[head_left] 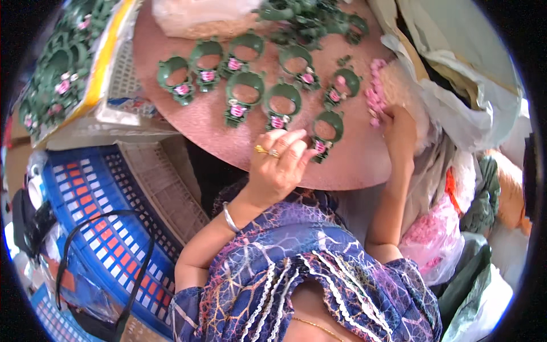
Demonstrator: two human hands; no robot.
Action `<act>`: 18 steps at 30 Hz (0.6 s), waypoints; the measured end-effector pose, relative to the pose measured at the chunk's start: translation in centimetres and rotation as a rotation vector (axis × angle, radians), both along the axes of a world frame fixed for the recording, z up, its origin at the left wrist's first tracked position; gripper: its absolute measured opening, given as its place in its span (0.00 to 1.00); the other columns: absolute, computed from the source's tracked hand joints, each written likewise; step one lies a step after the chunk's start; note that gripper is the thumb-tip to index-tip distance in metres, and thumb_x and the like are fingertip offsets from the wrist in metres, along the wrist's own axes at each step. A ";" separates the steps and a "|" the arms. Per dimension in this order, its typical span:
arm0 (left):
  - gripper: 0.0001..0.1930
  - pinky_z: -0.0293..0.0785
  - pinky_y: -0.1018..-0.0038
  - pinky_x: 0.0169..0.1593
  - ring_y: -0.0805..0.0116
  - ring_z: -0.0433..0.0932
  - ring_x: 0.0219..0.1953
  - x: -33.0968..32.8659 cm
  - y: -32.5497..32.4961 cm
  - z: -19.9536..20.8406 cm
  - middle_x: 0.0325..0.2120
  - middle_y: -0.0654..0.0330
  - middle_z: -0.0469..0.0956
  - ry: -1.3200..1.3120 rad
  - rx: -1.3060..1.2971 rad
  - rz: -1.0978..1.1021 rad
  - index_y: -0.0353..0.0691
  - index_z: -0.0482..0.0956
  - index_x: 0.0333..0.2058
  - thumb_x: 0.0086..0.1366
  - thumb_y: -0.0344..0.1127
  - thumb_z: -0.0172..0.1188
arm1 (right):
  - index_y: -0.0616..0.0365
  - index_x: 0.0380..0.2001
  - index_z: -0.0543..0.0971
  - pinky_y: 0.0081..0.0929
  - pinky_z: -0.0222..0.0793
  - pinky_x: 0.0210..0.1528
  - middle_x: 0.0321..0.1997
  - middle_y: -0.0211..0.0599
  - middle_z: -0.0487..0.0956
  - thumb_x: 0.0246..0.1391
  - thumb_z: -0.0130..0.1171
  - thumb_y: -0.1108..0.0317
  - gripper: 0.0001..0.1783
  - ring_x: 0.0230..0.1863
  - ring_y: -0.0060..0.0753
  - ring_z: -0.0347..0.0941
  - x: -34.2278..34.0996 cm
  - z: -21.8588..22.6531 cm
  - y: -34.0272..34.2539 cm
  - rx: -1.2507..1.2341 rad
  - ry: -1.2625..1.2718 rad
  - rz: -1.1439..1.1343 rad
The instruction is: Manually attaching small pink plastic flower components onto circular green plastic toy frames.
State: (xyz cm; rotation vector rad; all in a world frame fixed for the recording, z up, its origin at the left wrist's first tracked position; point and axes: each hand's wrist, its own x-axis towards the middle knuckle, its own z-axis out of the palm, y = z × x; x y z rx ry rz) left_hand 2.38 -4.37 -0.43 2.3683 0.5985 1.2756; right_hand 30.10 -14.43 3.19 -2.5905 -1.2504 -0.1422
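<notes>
Presently, we see the heap of small pink flowers ahead and slightly left of our right hand, its long axis running away over the bench. Those fingers bend inward at its near end; their grip we cannot tell. Our left hand, loosely curled, is nearer the green ring-shaped ornament; its hold is hidden.

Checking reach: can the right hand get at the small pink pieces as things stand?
Looks like yes: the right hand is at the near end of the pink pieces on the tabletop, nothing visible between.
</notes>
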 end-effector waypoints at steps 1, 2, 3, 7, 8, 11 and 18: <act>0.15 0.75 0.64 0.46 0.57 0.77 0.43 0.1 -0.1 0.3 0.43 0.60 0.81 -0.015 -0.023 -0.002 0.40 0.77 0.37 0.54 0.32 0.73 | 0.62 0.35 0.82 0.38 0.72 0.42 0.32 0.49 0.82 0.54 0.61 0.73 0.06 0.37 0.47 0.80 0.3 0.0 -0.4 0.019 0.046 -0.029; 0.14 0.74 0.65 0.47 0.57 0.77 0.43 0.1 -0.3 0.1 0.43 0.60 0.80 0.006 -0.018 0.003 0.41 0.77 0.37 0.55 0.33 0.73 | 0.60 0.36 0.82 0.42 0.73 0.43 0.34 0.50 0.83 0.54 0.62 0.70 0.08 0.39 0.51 0.80 0.2 0.4 -0.5 -0.025 -0.037 -0.044; 0.14 0.73 0.65 0.47 0.59 0.76 0.44 0.2 -0.3 0.2 0.42 0.61 0.80 -0.010 -0.041 -0.017 0.41 0.77 0.37 0.56 0.33 0.72 | 0.59 0.37 0.81 0.45 0.73 0.44 0.36 0.51 0.83 0.54 0.62 0.68 0.09 0.40 0.54 0.80 -0.2 1.6 -0.4 -0.074 -0.126 -0.064; 0.14 0.72 0.66 0.47 0.60 0.77 0.43 0.2 -0.3 0.1 0.42 0.61 0.80 -0.020 -0.043 -0.008 0.41 0.77 0.37 0.55 0.32 0.72 | 0.61 0.40 0.81 0.33 0.74 0.39 0.33 0.49 0.83 0.57 0.59 0.73 0.08 0.34 0.41 0.81 -4.4 6.1 4.5 0.245 0.199 0.043; 0.14 0.72 0.65 0.47 0.59 0.76 0.43 0.3 -0.3 0.0 0.42 0.61 0.80 -0.031 -0.044 -0.019 0.41 0.77 0.37 0.54 0.31 0.73 | 0.61 0.42 0.81 0.30 0.74 0.38 0.33 0.48 0.83 0.58 0.59 0.74 0.09 0.33 0.37 0.81 -5.7 6.8 5.9 0.266 0.253 0.121; 0.16 0.73 0.65 0.46 0.59 0.76 0.42 0.2 0.0 0.1 0.41 0.61 0.80 -0.062 -0.050 -0.017 0.40 0.77 0.37 0.52 0.30 0.73 | 0.58 0.48 0.80 0.26 0.73 0.35 0.33 0.46 0.83 0.61 0.56 0.75 0.12 0.29 0.30 0.79 -6.9 5.8 10.2 0.318 0.362 0.402; 0.16 0.73 0.65 0.44 0.58 0.76 0.40 0.2 0.1 0.5 0.37 0.60 0.80 -0.096 -0.080 -0.032 0.39 0.78 0.37 0.49 0.28 0.73 | 0.61 0.39 0.81 0.29 0.75 0.38 0.33 0.43 0.82 0.58 0.57 0.75 0.07 0.35 0.40 0.82 -10.4 4.9 17.1 0.393 0.350 0.775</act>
